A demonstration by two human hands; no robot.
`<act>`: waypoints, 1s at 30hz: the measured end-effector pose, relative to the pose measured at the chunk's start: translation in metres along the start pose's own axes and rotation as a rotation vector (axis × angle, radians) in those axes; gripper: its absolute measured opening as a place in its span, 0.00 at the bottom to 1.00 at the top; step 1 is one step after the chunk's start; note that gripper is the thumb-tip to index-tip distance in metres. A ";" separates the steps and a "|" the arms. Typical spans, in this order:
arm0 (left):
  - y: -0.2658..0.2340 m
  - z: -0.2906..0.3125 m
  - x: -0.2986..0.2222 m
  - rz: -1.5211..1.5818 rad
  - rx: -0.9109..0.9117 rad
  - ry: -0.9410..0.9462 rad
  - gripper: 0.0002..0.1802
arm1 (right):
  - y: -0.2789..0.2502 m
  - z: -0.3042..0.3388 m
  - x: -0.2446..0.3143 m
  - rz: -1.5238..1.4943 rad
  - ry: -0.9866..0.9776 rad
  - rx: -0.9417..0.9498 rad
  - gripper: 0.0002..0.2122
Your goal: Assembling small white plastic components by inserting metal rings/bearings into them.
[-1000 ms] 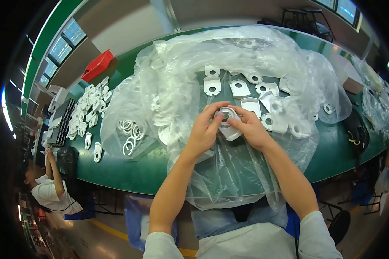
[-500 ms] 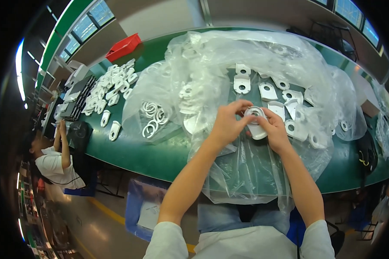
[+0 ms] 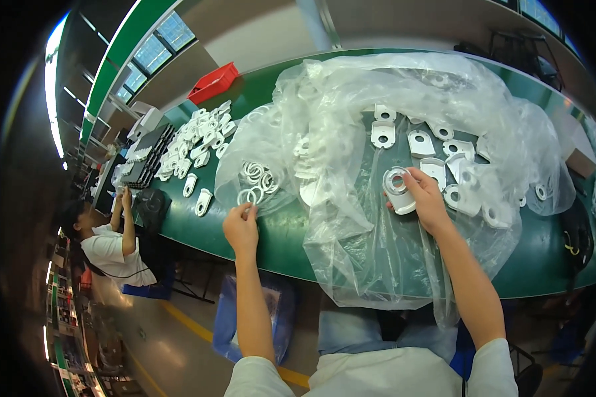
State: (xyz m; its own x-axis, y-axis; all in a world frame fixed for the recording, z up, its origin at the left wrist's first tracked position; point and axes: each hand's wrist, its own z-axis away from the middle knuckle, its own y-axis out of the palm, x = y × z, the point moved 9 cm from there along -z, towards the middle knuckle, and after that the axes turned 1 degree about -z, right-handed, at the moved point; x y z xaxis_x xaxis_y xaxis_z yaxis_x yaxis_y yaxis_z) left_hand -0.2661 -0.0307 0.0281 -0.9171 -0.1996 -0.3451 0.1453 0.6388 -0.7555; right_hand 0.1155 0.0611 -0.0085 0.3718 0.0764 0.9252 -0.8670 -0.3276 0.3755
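Observation:
A white plastic bracket [image 3: 400, 202] with a round hole sits in my right hand [image 3: 426, 204], thumb on top and fingers beneath. A ring-shaped rim shows around its hole; whether that rim is a separate piece I cannot tell. Off to the left, my left hand [image 3: 241, 228] has its thumb and forefinger pinched at the near edge of a white ring [image 3: 247, 196]. That ring lies at the near side of several other white rings [image 3: 263, 180], on a clear plastic bag. Several loose white brackets [image 3: 420, 143] lie beyond my right hand, within a large clear bag [image 3: 351, 86].
A pile of white brackets [image 3: 191, 142] covers the green table [image 3: 192, 228] at far left, with dark stacked trays [image 3: 141, 165] beside it. Behind stands a red bin [image 3: 213, 83]. A co-worker [image 3: 112, 251] sits at left; a blue bin [image 3: 225, 317] is below the table edge.
My left hand has left the bracket and moved left to the rings. The right hand keeps the bracket alone. The whole view has shifted, so the table appears farther right.

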 end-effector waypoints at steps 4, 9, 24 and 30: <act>-0.018 -0.011 0.000 0.301 -0.097 -0.140 0.09 | -0.003 -0.001 -0.004 -0.014 0.021 -0.017 0.13; -0.004 -0.010 -0.097 0.712 0.164 -0.104 0.10 | -0.003 -0.005 -0.010 -0.062 0.035 0.008 0.11; 0.093 -0.017 -0.249 1.226 0.490 0.071 0.10 | -0.013 -0.005 -0.011 -0.145 0.111 -0.119 0.14; 0.108 0.010 -0.247 1.339 0.635 -0.153 0.06 | -0.016 -0.003 -0.011 -0.239 0.139 -0.148 0.17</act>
State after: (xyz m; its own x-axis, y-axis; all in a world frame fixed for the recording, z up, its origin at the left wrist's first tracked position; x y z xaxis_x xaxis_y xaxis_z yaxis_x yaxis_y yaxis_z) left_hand -0.0206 0.0806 0.0261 0.0655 0.1594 -0.9850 0.9978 -0.0084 0.0650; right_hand 0.1239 0.0680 -0.0248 0.5305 0.2660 0.8049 -0.8034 -0.1452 0.5775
